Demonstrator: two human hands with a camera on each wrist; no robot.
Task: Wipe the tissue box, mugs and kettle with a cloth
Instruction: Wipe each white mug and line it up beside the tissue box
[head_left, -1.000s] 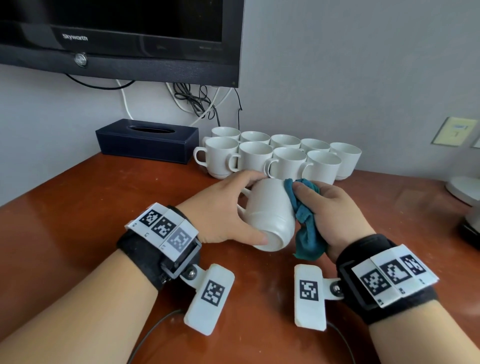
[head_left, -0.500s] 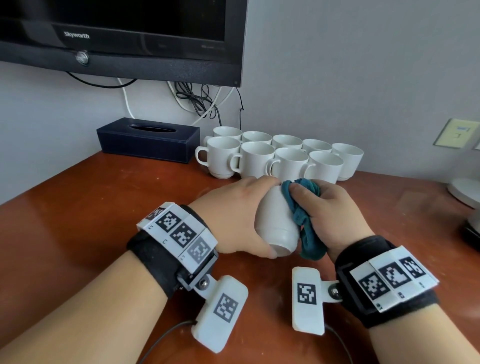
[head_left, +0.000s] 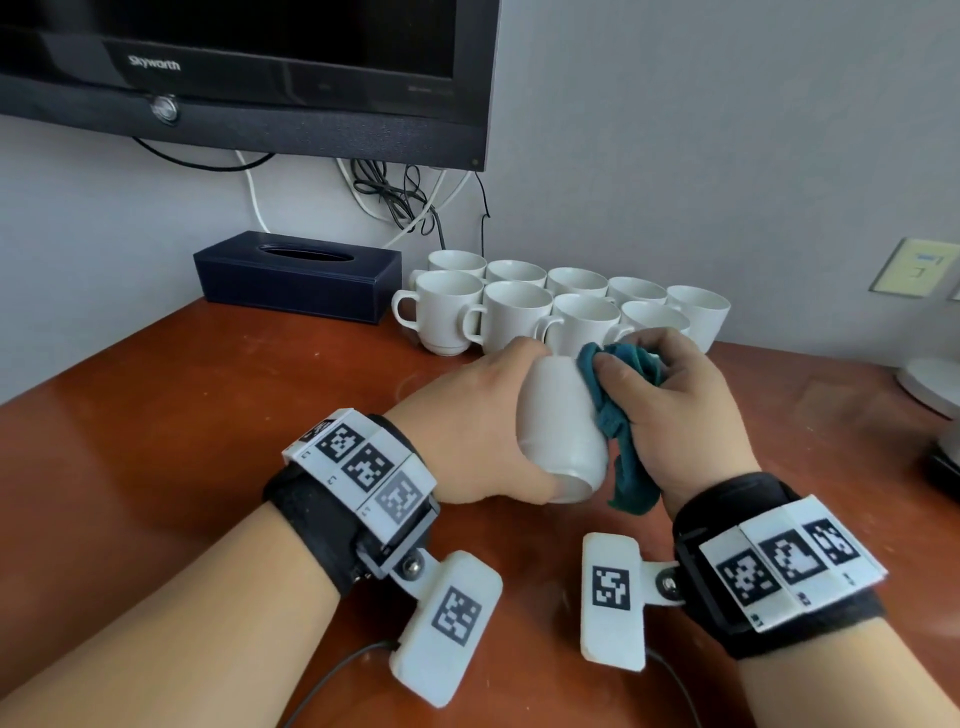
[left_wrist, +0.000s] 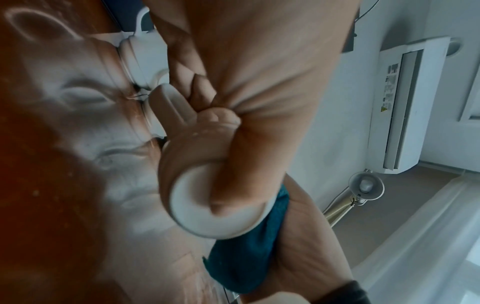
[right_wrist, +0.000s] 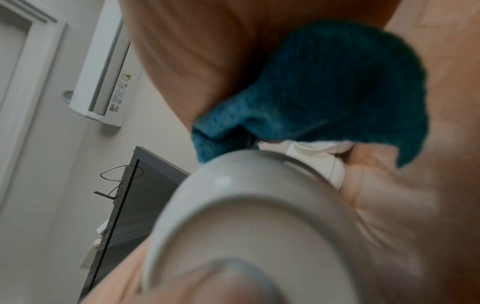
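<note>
My left hand (head_left: 467, 431) grips a white mug (head_left: 558, 421) above the table, tipped with its base toward me; the thumb lies across the base (left_wrist: 221, 205). My right hand (head_left: 675, 410) holds a bunched teal cloth (head_left: 618, 415) pressed against the mug's right side. In the right wrist view the cloth (right_wrist: 324, 86) sits above the mug's base (right_wrist: 254, 226). Several more white mugs (head_left: 519, 312) stand in two rows by the wall. A dark blue tissue box (head_left: 296, 275) lies to their left. The kettle's base (head_left: 935, 384) shows only partly at the right edge.
The brown wooden table (head_left: 182, 441) stretches out left of my hands. A black television (head_left: 249, 67) hangs on the wall with cables (head_left: 400, 202) dangling behind the mugs. A wall switch plate (head_left: 914, 267) is at the right.
The mug has turned in my left hand, so its handle no longer shows in the head view. The cloth has shifted slightly on the mug's side. Both hands stay in place.
</note>
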